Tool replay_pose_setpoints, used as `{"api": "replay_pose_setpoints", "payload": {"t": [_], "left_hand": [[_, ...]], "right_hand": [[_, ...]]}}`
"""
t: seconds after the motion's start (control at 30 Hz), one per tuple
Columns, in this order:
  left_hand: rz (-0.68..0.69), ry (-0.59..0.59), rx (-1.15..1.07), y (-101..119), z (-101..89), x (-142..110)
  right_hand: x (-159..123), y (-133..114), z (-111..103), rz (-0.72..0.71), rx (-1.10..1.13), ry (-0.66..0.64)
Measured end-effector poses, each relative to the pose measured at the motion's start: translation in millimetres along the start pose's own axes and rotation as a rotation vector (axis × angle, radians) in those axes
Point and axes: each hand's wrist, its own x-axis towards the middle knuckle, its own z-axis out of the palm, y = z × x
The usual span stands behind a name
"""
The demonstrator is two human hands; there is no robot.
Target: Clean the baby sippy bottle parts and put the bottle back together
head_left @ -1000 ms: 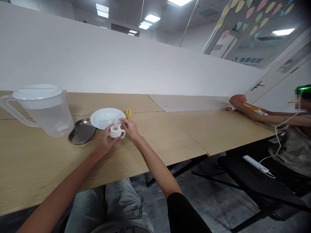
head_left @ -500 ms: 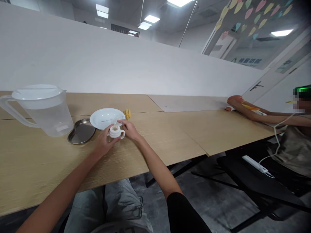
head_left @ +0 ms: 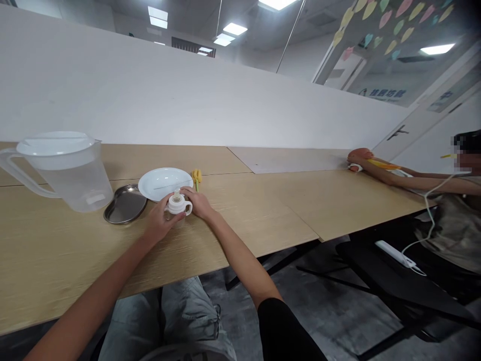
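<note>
Near the front of the white bowl (head_left: 162,179), a clear baby bottle (head_left: 176,206) stands upright, with a white collar, white side handles and a pale teat on top. My left hand (head_left: 157,220) is wrapped round its left and near side, thumb across the front. From the far right, my right hand (head_left: 198,204) closes its fingers against the bottle's top beside the teat and handle; the fingertips are partly hidden. Just behind that hand lies a yellow tulip-shaped sponge head on a green stem (head_left: 197,176).
A steel kidney dish (head_left: 126,204) lies left of the bowl. Beyond it stands a large translucent lidded pitcher (head_left: 77,175). At the far right a seated person's arms reach onto the wooden table (head_left: 255,215) around a doll-like thing (head_left: 361,155). A white wall (head_left: 210,105) runs behind.
My right fingers have drawn in slightly over the bottle's top, showing more of the green stem. At the right, the other person's hands and the doll-like thing have shifted slightly left.
</note>
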Motion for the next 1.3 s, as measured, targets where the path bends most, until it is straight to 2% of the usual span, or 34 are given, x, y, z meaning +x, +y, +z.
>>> {"api": "replay_pose_setpoints", "payload": {"t": [0.17,0.33,0.43,0.5,0.63,0.77,0.93,1.03,1.1,1.17,1.27,1.3], "left_hand": [[0.011,-0.003,-0.001,-1,-0.2,0],[0.004,0.005,0.005,-1,0.2,0],[0.003,-0.001,0.008,0,0.7,-1],[0.0,-0.003,0.0,0,1.2,-1],[-0.053,-0.003,-0.03,0,0.3,-1],[-0.114,-0.055,-0.076,2,-3.8,1],[-0.19,-0.112,-0.171,5,-8.1,3],[-0.174,-0.154,-0.224,4,-8.4,3],[-0.151,-0.139,-0.213,3,-7.7,3],[-0.132,-0.102,-0.174,3,-6.6,4],[-0.121,-0.064,-0.111,1,-5.3,4],[-0.123,-0.062,-0.092,1,-5.2,4]], "right_hand": [[-1,-3,-1,0.014,-0.033,0.041],[-1,-9,-8,0.016,0.155,0.344],[-4,-19,-12,0.036,0.335,0.441],[-7,-30,-12,-0.011,0.382,0.426],[-11,-52,-6,-0.144,0.332,0.404],[-6,-60,-7,-0.074,0.371,0.41],[-3,-54,-20,0.007,0.649,0.202],[-2,-45,-27,0.071,0.825,0.027],[0,-35,-32,0.071,0.864,-0.03],[3,-20,-37,0.068,0.838,0.057],[8,3,-43,0.197,0.737,0.426],[8,7,-45,0.235,0.74,0.514]]}}
